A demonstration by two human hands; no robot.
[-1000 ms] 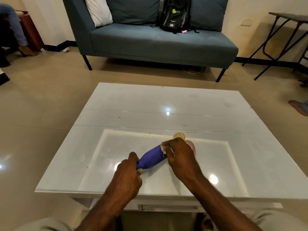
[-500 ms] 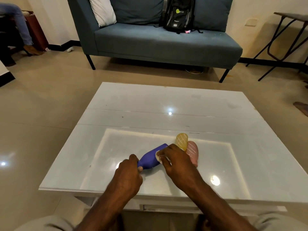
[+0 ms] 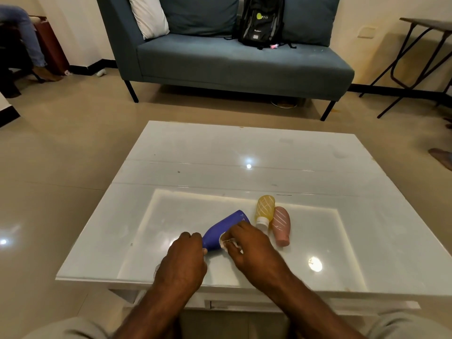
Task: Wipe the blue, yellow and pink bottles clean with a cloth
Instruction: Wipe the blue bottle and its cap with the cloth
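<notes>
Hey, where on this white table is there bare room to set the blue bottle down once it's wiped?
The far half of the table, toward the sofa, is bare. So is the near-left stretch beside the left hand. It is crowded near centre: the blue bottle, right hand with cloth, then the yellow bottle and pink bottle side by side.

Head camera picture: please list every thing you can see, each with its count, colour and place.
blue bottle: 1, blue, lying on table, held by both hands
yellow bottle: 1, yellow, lying right of blue one
pink bottle: 1, pink, lying beside yellow one
cloth: 1, white, under right fingers, on blue bottle
table: 1, white, glossy, centre
sofa: 1, blue-grey, behind table
backpack: 1, black, on sofa
cushion: 1, white, sofa's left end
folding table: 1, dark, far right
left hand: 1, grips bottle's near end
right hand: 1, presses cloth
</notes>
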